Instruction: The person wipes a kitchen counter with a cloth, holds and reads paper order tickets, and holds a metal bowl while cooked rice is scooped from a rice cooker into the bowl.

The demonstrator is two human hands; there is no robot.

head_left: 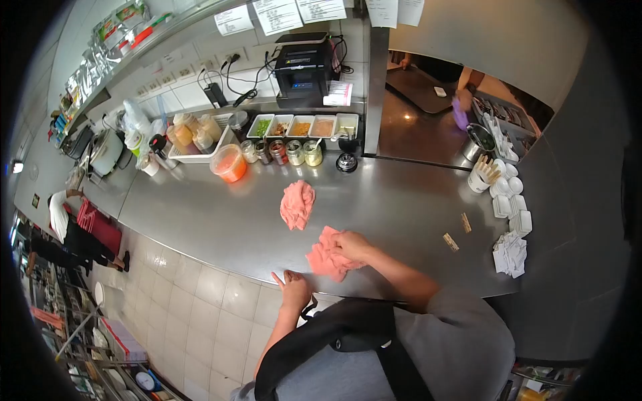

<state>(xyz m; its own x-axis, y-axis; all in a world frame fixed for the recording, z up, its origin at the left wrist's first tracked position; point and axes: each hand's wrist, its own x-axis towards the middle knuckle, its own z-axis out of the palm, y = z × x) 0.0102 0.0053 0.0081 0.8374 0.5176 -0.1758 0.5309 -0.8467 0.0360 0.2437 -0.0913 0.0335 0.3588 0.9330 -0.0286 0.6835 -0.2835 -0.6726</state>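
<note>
A crumpled pink cloth (328,262) lies near the front edge of the steel counter (200,220). My right hand (352,246) grips its upper right part, with the fingertips partly hidden in the folds. To the left, my left hand (294,290) is at the counter's front edge, holding nothing, one finger stretched out from the others. A second pink cloth (297,204) sits bunched up farther back on the counter, apart from both hands.
Along the back stand condiment jars (295,152), a tray of toppings (302,127) and an orange-filled tub (229,163). On the right are wooden clips (451,242), a cup of sticks (483,176) and white dishes (519,222). People work at the pass window and far left.
</note>
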